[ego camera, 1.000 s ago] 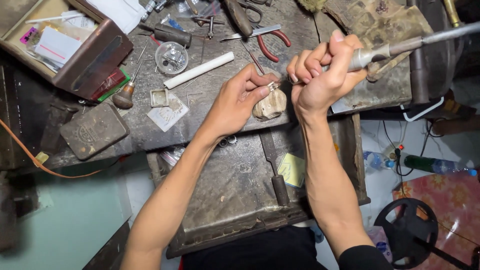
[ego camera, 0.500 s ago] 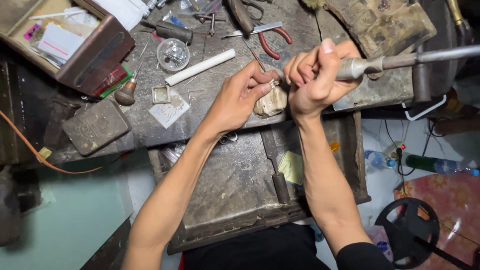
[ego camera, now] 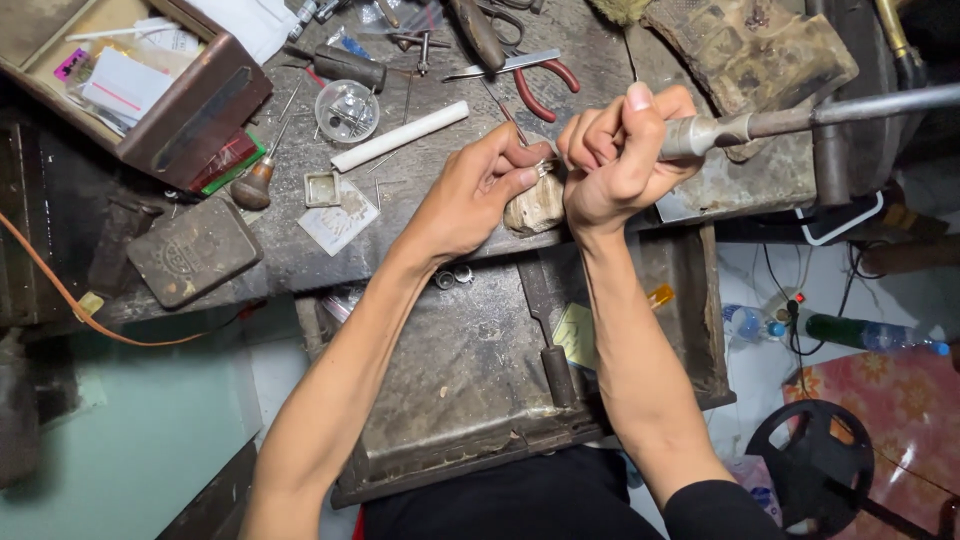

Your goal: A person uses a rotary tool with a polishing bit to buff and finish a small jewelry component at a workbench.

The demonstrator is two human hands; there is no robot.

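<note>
My left hand pinches a small metal piece against a pale, worn wooden peg at the front edge of the grey workbench. My right hand is closed around the metal handpiece of a rotary tool, whose shaft runs off to the right. The tool's tip meets the small piece between the two hands; the tip itself is hidden by my fingers.
A wooden box of papers sits at the far left. A white rod, a small clear dish, red-handled pliers and a dark metal block lie on the bench. An open drawer tray holding a file hangs below.
Both hands stay together at the peg with only slight shifts; the view has drifted a little. The right hand keeps the handpiece against the small piece.
</note>
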